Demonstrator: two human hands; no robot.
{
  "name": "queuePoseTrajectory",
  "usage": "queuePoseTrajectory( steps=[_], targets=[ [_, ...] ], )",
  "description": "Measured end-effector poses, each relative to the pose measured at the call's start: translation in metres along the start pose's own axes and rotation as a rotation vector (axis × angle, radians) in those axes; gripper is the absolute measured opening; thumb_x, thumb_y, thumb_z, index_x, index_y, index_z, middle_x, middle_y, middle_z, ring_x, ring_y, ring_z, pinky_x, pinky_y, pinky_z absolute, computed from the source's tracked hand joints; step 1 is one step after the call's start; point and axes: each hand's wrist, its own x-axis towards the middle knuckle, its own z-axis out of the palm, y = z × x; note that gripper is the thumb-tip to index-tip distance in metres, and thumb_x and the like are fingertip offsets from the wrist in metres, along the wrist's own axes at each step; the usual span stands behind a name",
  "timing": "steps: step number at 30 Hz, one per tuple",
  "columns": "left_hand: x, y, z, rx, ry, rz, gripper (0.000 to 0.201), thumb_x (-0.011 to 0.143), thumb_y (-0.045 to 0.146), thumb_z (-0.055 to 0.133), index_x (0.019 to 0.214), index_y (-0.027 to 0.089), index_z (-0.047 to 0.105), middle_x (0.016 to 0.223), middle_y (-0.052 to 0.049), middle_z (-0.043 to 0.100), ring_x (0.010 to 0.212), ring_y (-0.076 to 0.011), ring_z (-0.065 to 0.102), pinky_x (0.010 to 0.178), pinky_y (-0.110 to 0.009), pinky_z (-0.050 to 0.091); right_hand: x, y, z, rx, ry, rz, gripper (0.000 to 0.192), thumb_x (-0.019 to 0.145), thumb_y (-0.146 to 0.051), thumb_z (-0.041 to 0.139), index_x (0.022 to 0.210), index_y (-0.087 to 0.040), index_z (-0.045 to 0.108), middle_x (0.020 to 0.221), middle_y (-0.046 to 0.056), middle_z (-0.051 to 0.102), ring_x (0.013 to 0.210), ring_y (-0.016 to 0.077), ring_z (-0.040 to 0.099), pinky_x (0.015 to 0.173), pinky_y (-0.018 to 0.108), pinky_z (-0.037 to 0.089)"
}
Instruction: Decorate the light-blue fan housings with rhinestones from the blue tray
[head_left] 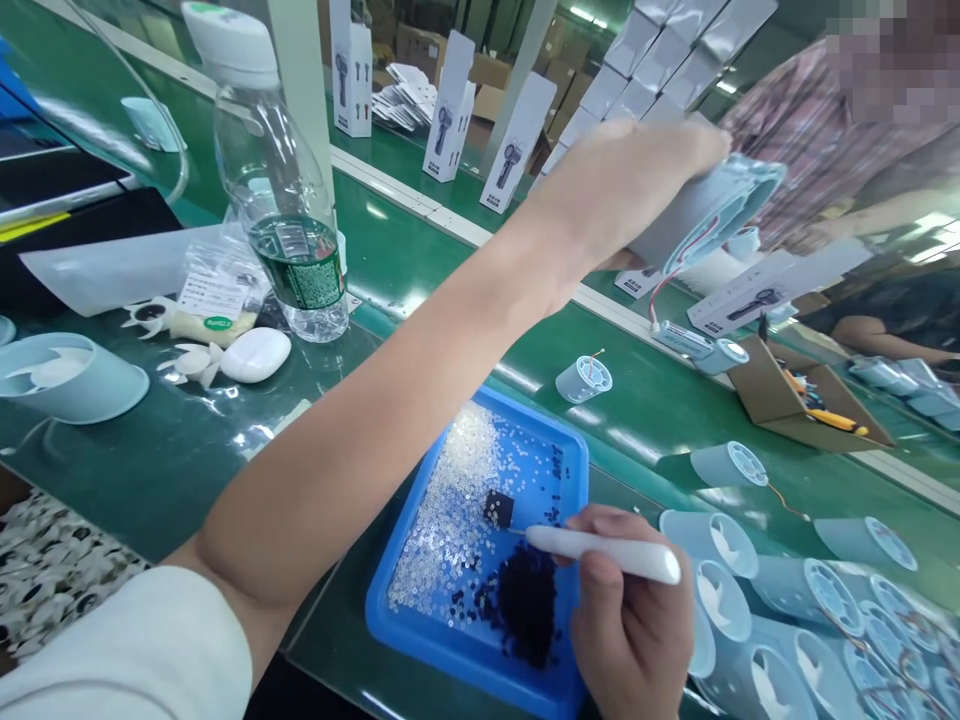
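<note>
My left hand (637, 170) reaches across to the upper right, closed around a light blue plastic housing (709, 225); most of its fingers are hidden behind the wrist and the part. A red wire (660, 290) hangs from that housing towards a small labelled cylinder (682, 341). In my right hand (637, 620) is a white pen-like tool (607, 552), pinched between thumb and fingers. Its thin metal tip points left over a blue tray (397, 590), close to a small black block (499, 508). Clear rings (442, 540) and black rings (529, 605) lie in heaps there.
A water bottle (296, 240) stands at left, near a light blue cup-shaped part (97, 380). Several blue housings (772, 670) crowd the lower right. Across the green bench are printed boxes (514, 145), a cardboard box (795, 410) and a co-worker in a plaid shirt (795, 120).
</note>
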Motion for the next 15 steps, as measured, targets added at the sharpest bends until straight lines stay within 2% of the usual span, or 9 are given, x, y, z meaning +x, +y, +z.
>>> queuePoseTrajectory(
  steps=[1,5,6,7,11,13,15],
  targets=[
    [0.001,-0.003,0.001,0.014,0.002,-0.025,0.015,0.085,0.027,0.053,0.074,0.016,0.051,0.075,-0.006,0.059,0.089,-0.0266,0.066,0.070,-0.035,0.054,0.004,-0.001,0.002,-0.036,-0.004,0.002,0.015,0.093,-0.025,0.052,0.107,-0.024,0.053,0.095,0.006,0.059,0.080,0.0190,0.063,0.062,0.030,0.053],
    [0.005,-0.017,0.006,0.024,0.002,-0.099,0.018,0.084,0.032,0.056,0.076,0.017,0.048,0.080,-0.007,0.058,0.081,-0.0222,0.063,0.067,-0.037,0.054,0.017,-0.003,0.010,-0.153,-0.214,-0.009,0.007,0.093,-0.024,0.051,0.098,-0.024,0.056,0.086,0.004,0.063,0.071,0.0164,0.063,0.059,0.027,0.051],
    [0.005,-0.021,0.008,0.026,0.000,-0.125,0.019,0.082,0.032,0.059,0.076,0.018,0.049,0.081,-0.008,0.059,0.079,-0.0210,0.062,0.067,-0.037,0.053,0.018,-0.003,0.011,-0.146,-0.203,-0.005,0.008,0.093,-0.024,0.051,0.098,-0.024,0.057,0.086,0.003,0.063,0.071,0.0163,0.063,0.060,0.027,0.051],
    [0.006,-0.025,0.009,0.036,0.000,-0.159,0.020,0.080,0.033,0.062,0.075,0.017,0.050,0.081,-0.008,0.059,0.077,-0.0198,0.061,0.068,-0.037,0.053,0.018,-0.003,0.011,-0.123,-0.141,-0.003,0.009,0.093,-0.024,0.052,0.099,-0.024,0.057,0.089,0.004,0.063,0.074,0.0170,0.063,0.062,0.028,0.052],
    [0.006,-0.040,0.014,0.125,-0.014,-0.335,0.020,0.078,0.032,0.063,0.071,0.016,0.053,0.075,-0.007,0.058,0.067,-0.0153,0.057,0.065,-0.033,0.049,0.019,-0.003,0.007,0.081,0.276,0.026,0.014,0.091,-0.021,0.055,0.105,-0.023,0.055,0.100,0.006,0.060,0.082,0.0191,0.067,0.073,0.036,0.056],
    [0.005,-0.046,0.017,0.163,-0.047,-0.392,0.016,0.078,0.028,0.062,0.071,0.016,0.054,0.073,-0.006,0.059,0.064,-0.0135,0.055,0.063,-0.031,0.048,0.022,-0.005,0.005,0.172,0.394,0.070,0.013,0.090,-0.021,0.056,0.103,-0.023,0.055,0.102,0.007,0.061,0.081,0.0188,0.069,0.073,0.037,0.057],
    [0.003,-0.051,0.020,0.189,-0.087,-0.406,0.013,0.078,0.026,0.061,0.071,0.016,0.055,0.072,-0.004,0.058,0.062,-0.0122,0.053,0.062,-0.030,0.047,0.026,-0.006,0.003,0.213,0.447,0.137,0.014,0.091,-0.024,0.057,0.104,-0.022,0.055,0.106,0.009,0.062,0.086,0.0207,0.070,0.072,0.036,0.059]
  ],
)
